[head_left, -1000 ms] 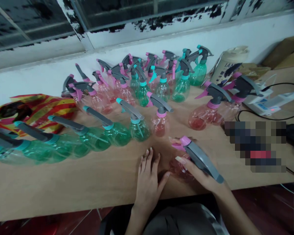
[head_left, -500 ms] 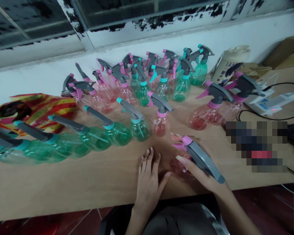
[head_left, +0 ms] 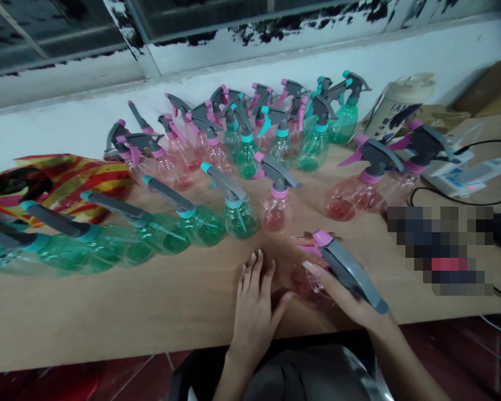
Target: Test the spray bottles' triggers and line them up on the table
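My right hand (head_left: 342,295) is wrapped round the neck of a pink spray bottle (head_left: 309,284) with a grey and pink trigger head, close to the table's front edge. To its left, my left hand (head_left: 254,301) lies flat on the wooden table (head_left: 158,312), fingers spread and holding nothing; its thumb points at the bottle. Just beyond my hands stands another pink spray bottle (head_left: 275,211). A row of green spray bottles (head_left: 202,225) runs from there to the left. The lower part of the held bottle is partly covered by my right hand.
Several pink and green spray bottles (head_left: 248,156) crowd the back by the wall. Two pink spray bottles (head_left: 350,197) stand at the right. A red and yellow bag (head_left: 79,184), a cream container (head_left: 401,106), a white device (head_left: 459,178) with a black cable and a blurred-out item (head_left: 442,250) lie around.
The view has shifted slightly. My right hand keeps its hold on the pink spray bottle, and my left hand stays flat on the table.
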Action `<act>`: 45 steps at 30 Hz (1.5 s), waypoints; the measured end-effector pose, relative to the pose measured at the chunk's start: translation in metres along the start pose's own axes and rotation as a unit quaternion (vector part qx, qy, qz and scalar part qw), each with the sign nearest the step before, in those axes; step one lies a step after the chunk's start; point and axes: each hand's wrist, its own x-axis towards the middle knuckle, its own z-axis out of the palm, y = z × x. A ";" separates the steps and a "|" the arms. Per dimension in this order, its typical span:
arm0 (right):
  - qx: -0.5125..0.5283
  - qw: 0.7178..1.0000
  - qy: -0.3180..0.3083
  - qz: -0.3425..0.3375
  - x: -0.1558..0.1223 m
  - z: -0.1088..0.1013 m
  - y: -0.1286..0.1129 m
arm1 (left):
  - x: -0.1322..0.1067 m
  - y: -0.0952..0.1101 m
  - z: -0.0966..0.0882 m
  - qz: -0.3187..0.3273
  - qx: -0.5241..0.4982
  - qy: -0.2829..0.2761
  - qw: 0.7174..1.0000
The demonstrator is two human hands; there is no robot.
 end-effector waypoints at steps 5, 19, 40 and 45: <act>0.017 1.000 -0.010 -0.023 0.005 0.000 -0.001 | 0.000 -0.001 0.001 0.004 -0.001 -0.001 1.000; 0.015 0.999 -0.018 -0.039 0.014 0.002 -0.001 | 0.000 -0.001 0.000 0.004 0.001 -0.010 1.000; -0.009 1.000 -0.006 -0.024 0.004 0.002 0.003 | 0.001 0.000 0.001 0.003 -0.001 -0.004 1.000; -0.014 0.999 -0.019 -0.025 0.004 0.001 0.002 | 0.000 0.000 0.002 0.006 -0.001 -0.002 1.000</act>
